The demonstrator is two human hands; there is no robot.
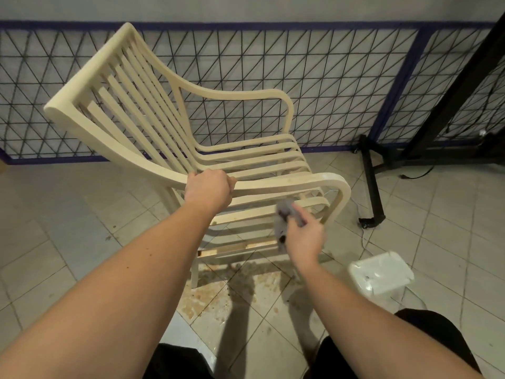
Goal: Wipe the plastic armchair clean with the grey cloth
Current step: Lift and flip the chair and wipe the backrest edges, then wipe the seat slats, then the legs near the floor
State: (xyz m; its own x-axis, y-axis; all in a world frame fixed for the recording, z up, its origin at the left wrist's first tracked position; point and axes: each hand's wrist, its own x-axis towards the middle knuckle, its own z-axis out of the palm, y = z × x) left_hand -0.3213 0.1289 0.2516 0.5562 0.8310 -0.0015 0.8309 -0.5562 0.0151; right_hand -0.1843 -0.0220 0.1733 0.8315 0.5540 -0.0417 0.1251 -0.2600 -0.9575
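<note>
A cream plastic armchair [142, 105] with a slatted back and seat stands tilted toward me on the tiled floor. My left hand [209, 188] grips its near armrest close to where it meets the back. My right hand [304, 237] holds the bunched grey cloth [285, 214] just below the front part of that same armrest, against the seat slats near the curved front leg. Part of the cloth hangs down past my fingers.
A black wire-mesh fence [328, 77] with blue framing runs behind the chair. A black stand base [373, 184] with cables sits to the right. A white plastic container [379, 272] lies on the floor at right. Brown dirt stains [232, 285] spread under the chair.
</note>
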